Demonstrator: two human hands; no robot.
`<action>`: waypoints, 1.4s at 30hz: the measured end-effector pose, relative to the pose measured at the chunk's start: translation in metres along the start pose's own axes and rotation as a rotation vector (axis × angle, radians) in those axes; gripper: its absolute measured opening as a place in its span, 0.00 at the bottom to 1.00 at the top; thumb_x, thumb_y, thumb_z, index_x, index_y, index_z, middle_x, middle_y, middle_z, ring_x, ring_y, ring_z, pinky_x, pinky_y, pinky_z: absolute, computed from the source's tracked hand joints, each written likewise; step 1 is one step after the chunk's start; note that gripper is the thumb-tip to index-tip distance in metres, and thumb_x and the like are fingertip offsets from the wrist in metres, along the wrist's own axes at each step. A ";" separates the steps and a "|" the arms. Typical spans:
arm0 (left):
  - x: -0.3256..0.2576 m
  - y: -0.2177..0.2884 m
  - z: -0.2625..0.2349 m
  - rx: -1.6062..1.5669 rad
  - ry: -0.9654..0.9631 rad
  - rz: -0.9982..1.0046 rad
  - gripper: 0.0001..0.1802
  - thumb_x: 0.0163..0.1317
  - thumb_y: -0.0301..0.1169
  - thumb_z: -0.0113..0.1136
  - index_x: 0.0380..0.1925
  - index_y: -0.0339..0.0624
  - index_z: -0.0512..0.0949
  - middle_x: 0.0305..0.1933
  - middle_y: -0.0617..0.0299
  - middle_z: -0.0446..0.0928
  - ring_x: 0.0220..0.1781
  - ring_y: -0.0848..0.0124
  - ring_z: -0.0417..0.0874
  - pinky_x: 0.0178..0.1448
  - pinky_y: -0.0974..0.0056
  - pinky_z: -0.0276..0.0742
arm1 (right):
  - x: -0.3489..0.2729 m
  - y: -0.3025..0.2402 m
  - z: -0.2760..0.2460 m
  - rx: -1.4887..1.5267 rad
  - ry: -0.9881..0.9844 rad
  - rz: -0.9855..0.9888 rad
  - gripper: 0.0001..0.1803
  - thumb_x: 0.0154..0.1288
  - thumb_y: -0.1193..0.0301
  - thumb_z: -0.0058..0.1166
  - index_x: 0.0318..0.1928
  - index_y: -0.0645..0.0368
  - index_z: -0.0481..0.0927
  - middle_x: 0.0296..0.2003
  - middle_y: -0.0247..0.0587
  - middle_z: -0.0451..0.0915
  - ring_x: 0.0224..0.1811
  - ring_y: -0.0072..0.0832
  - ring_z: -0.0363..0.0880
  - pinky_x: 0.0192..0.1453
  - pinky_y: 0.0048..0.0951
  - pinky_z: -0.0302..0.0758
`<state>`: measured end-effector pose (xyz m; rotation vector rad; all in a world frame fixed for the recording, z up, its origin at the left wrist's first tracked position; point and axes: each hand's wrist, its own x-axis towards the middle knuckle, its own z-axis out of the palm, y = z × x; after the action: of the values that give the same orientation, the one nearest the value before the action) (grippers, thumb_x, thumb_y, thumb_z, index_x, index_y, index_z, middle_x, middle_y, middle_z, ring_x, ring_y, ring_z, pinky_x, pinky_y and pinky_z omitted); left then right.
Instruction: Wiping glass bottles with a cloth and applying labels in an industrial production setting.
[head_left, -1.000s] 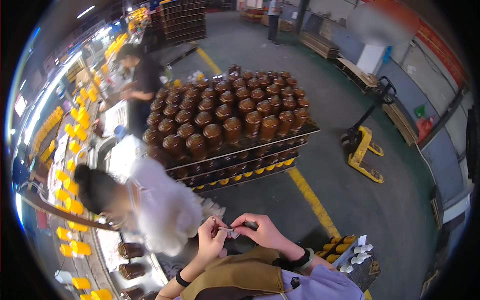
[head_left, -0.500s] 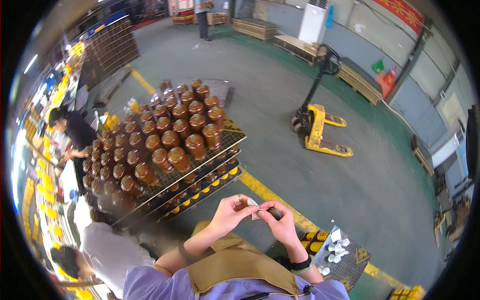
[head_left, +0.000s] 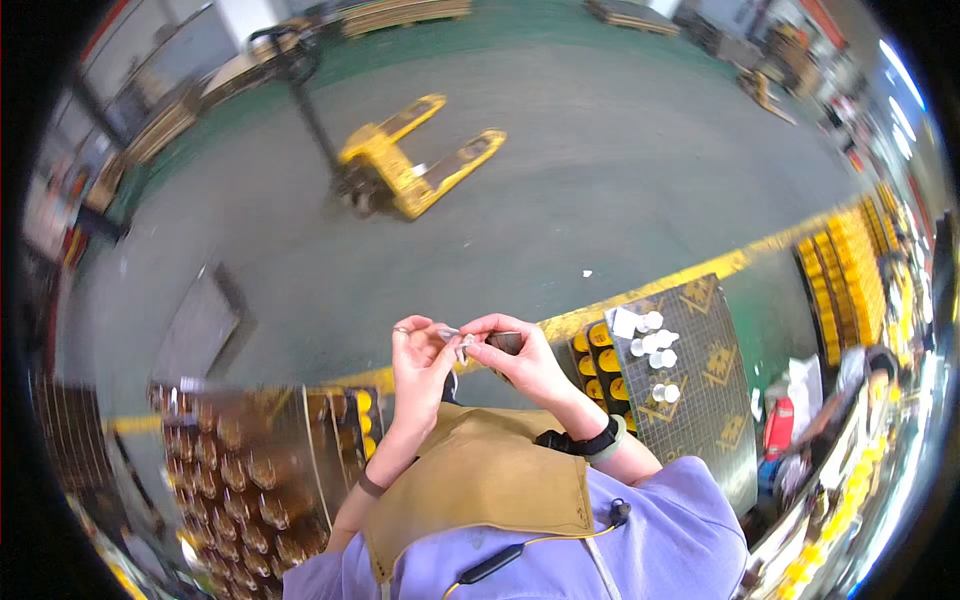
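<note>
In front of my tan apron (head_left: 470,460), both hands meet over a small crumpled white piece (head_left: 464,346), which looks like paper or film. My left hand (head_left: 418,362) pinches one side of it between thumb and fingers. My right hand (head_left: 525,365) pinches the other side with thumb and forefinger. A small dark object (head_left: 507,342) is also tucked in the right hand; its kind is not clear.
Several white plastic pieces (head_left: 655,345) stand on a patterned board (head_left: 700,380) to my right, over yellow-capped jars (head_left: 600,362). Brown jars (head_left: 235,470) crowd a stack at lower left. A yellow pallet jack (head_left: 405,175) stands ahead, beyond the yellow floor line (head_left: 700,268).
My view has swung right: the brown jars and pallet jack now sit farther left, and the board with white pieces shows more fully. Both hands still pinch the white piece.
</note>
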<state>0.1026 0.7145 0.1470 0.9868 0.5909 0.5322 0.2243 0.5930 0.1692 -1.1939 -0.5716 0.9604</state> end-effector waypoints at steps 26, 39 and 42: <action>0.574 -0.152 0.630 0.432 -1.182 -0.366 0.09 0.72 0.23 0.64 0.48 0.29 0.86 0.46 0.54 0.88 0.43 0.70 0.89 0.50 0.65 0.87 | 0.254 -0.203 -0.598 -0.327 1.508 -0.384 0.10 0.70 0.77 0.65 0.50 0.63 0.82 0.39 0.38 0.86 0.43 0.22 0.84 0.49 0.26 0.81; 0.565 -0.347 1.050 0.468 -1.963 -0.753 0.08 0.68 0.22 0.69 0.46 0.35 0.82 0.49 0.59 0.85 0.53 0.73 0.86 0.62 0.66 0.82 | 0.120 -0.301 -0.902 0.071 2.097 -0.351 0.08 0.66 0.72 0.71 0.39 0.63 0.87 0.33 0.30 0.85 0.33 0.14 0.75 0.39 0.21 0.73; 0.507 -0.412 1.125 0.500 -2.073 -0.832 0.08 0.71 0.23 0.67 0.47 0.35 0.80 0.46 0.60 0.85 0.50 0.74 0.86 0.60 0.67 0.83 | 0.060 -0.293 -0.960 -0.107 2.374 -0.327 0.08 0.65 0.72 0.71 0.38 0.64 0.86 0.34 0.35 0.84 0.33 0.17 0.75 0.37 0.24 0.72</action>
<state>1.2880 0.1789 0.1498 1.0993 -0.8237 -1.4164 1.1192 0.1357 0.1500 -1.4036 1.0877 -1.0407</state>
